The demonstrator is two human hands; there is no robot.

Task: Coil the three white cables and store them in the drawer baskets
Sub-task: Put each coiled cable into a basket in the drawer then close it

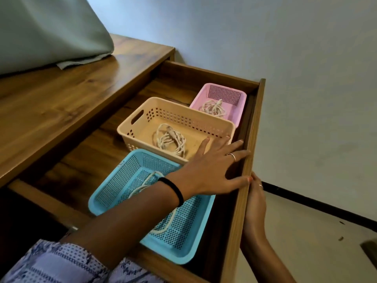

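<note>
White cables, three by my count, lie one per basket: pink basket [240, 92], beige basket [130, 127], blue basket [114, 190]. Left hand [212, 170], fingers spread, presses the drawer front [246, 180] (likely to shut it); right hand [255, 203] lies outside, grip unclear.

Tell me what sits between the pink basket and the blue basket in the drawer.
In the head view, the beige basket holding a coiled white cable lies between the pink basket and the blue basket.
</note>
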